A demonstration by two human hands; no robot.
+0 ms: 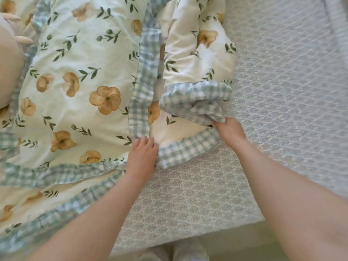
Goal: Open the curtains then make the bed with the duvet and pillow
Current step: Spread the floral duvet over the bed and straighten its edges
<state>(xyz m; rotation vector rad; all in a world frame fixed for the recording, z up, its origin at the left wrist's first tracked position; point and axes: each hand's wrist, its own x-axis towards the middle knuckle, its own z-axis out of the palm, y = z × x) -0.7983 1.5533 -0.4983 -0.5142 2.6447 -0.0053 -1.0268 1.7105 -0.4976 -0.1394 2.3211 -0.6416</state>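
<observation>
A cream duvet (79, 76) with tan flowers, green leaves and a blue-white gingham border lies bunched in folds over the left half of the bed. My left hand (142, 157) grips a gingham edge where two folds meet near the middle. My right hand (228, 131) is closed on a crumpled gingham corner of the folded part to the right. A pale pink cushion or pillow (8, 66) shows at the far left edge, partly cut off. No curtains are in view.
The bare mattress (282, 91), covered in a grey-white patterned sheet, fills the right side and the near strip. Its front edge runs along the bottom, with pale floor (235, 247) and my feet below it.
</observation>
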